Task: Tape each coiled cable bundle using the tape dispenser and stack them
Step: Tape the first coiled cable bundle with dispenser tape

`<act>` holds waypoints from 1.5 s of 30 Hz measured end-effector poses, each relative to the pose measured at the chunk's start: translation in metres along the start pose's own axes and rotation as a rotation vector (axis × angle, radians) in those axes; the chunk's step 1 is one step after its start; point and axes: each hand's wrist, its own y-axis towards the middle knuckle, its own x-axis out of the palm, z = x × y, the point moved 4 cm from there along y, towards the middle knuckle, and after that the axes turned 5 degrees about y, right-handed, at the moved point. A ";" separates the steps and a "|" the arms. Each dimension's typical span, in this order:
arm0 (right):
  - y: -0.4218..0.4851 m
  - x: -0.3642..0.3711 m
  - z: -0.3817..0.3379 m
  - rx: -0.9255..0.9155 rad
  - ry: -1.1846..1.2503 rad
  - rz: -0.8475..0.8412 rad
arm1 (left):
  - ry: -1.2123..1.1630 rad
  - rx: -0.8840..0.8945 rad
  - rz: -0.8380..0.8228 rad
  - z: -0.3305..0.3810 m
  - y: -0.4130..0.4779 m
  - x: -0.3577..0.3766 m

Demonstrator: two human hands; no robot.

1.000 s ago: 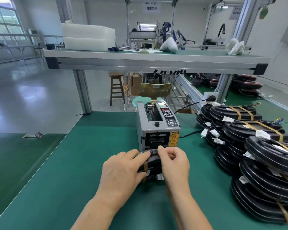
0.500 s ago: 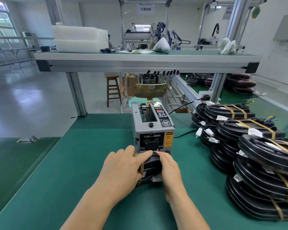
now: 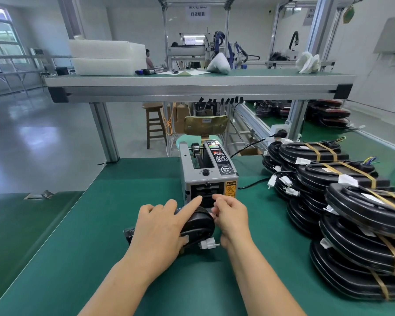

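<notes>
Fingers: left fingers (image 3: 189,206) drape over the cable bundle and hold it down, index straight out toward the dispenser mouth; right fingers (image 3: 217,198) are curled with tips together right at that mouth, and I can't tell if tape is between them. Green counter (image 3: 78,258) carries everything. Stack of taped bundles (image 3: 351,201) sits well off to the right, tan bands visible. Tape dispenser (image 3: 205,176) stands dead ahead, outlet slot (image 3: 205,195) facing the person. Cable bundle (image 3: 198,222) lies flat on the counter just in front of the dispenser, long axis left-right, mostly under the left hand (image 3: 160,229). Key relation: slot is just beyond the bundle's far edge, and the right hand (image 3: 232,217) is nearer to it, so I'd judge the tape pull is its job. White connector (image 3: 208,244) pokes out at the bundle's near right. Versus half a second ago: right hand has left the bundle's right end for the slot, and the left index has straightened.
</notes>
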 end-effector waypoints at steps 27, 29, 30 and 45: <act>0.000 0.014 -0.011 0.018 0.057 0.199 | -0.558 -0.079 0.332 -0.008 -0.038 -0.015; -0.012 0.008 -0.017 0.032 0.200 0.129 | -0.610 -0.099 0.353 -0.008 -0.039 -0.013; -0.020 0.006 -0.022 0.034 0.256 0.098 | -0.620 -0.106 0.365 -0.007 -0.039 -0.012; -0.086 0.023 -0.041 -0.094 0.279 -0.171 | -0.660 -0.123 0.502 0.009 -0.032 -0.010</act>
